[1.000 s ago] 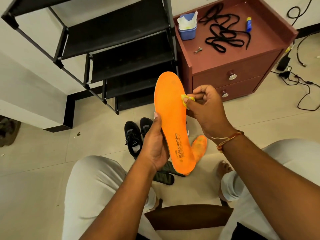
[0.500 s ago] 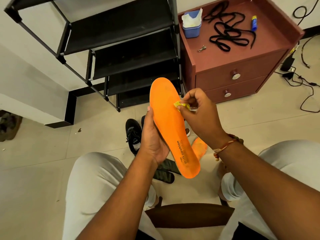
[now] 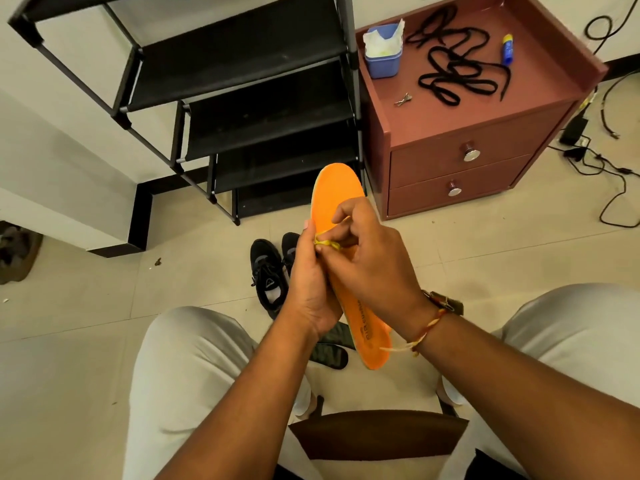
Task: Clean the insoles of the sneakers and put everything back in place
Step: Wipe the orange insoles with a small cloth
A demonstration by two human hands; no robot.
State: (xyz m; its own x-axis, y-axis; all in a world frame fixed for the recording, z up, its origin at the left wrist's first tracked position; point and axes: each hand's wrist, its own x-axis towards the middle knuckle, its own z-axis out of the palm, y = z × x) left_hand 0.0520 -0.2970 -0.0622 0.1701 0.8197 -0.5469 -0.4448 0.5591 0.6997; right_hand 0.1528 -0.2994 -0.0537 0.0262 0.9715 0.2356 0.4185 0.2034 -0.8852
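pale tiled floor [image 3: 86, 306] with a black metal shoe rack [image 3: 242, 64] beside a red-brown two-drawer cabinet [image 3: 429, 164], loose black laces [image 3: 450, 72] on its tabletop. above a pair of black sneakers [image 3: 268, 271], the left hand [image 3: 308, 285] grips a long orange foam insole [image 3: 332, 195] by its edge, fingers curled round it; the right hand [image 3: 370, 265] pinches a small yellow wipe [image 3: 325, 243] between its fingers against the insole's middle.

Light: bright, even, diffuse; source out of view. Shadows: soft and faint, pooled under the shoe rack [image 3: 242, 98] and beside the bedside cabinet [image 3: 450, 116]. Glare: small highlights on the metal drawer knobs [image 3: 471, 154], pale sheen on the floor tiles [image 3: 86, 306]. Distortion: wide-angle; the rack's straight posts lean and splay toward the frame edges. Sharpness: mildly soft throughout, fine detail smeared.
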